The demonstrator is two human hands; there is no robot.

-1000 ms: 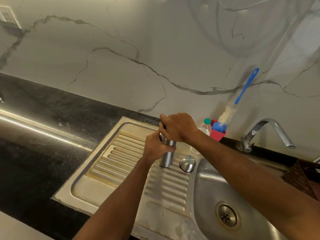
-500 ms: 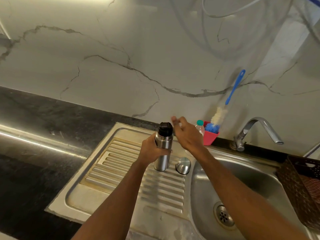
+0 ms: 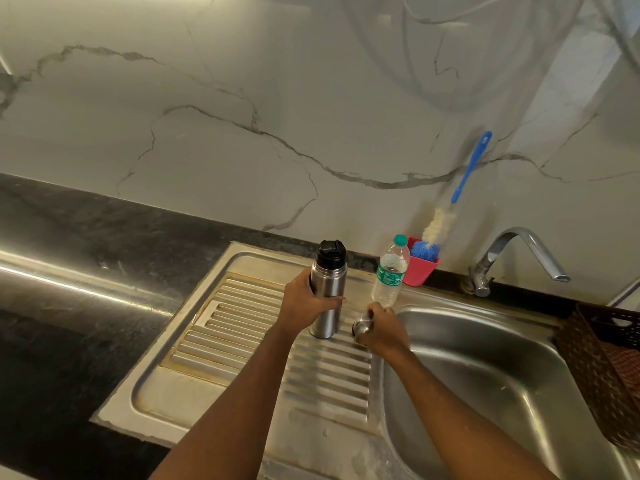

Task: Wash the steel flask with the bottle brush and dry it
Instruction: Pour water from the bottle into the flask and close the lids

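The steel flask (image 3: pixel 327 292) stands upright on the ribbed drainboard (image 3: pixel 242 327), its black inner stopper on top. My left hand (image 3: pixel 304 304) is wrapped around its body. Just to its right, my right hand (image 3: pixel 379 329) closes over the steel cap (image 3: pixel 362 328), which rests on the drainboard at the basin's edge. The bottle brush (image 3: pixel 460 188), with a blue handle and white and blue bristles, leans against the marble wall, its head in a red cup (image 3: pixel 420 270).
A clear plastic water bottle (image 3: pixel 391 271) with a green cap stands in front of the red cup. The sink basin (image 3: pixel 485 375) lies to the right, a steel tap (image 3: pixel 512 254) behind it. A brown woven basket (image 3: pixel 606 362) sits at the far right. Black counter stretches left.
My right hand left the top of the flask, swung right and came down onto the steel cap. The black stopper is now uncovered. My left hand kept hold of the flask.
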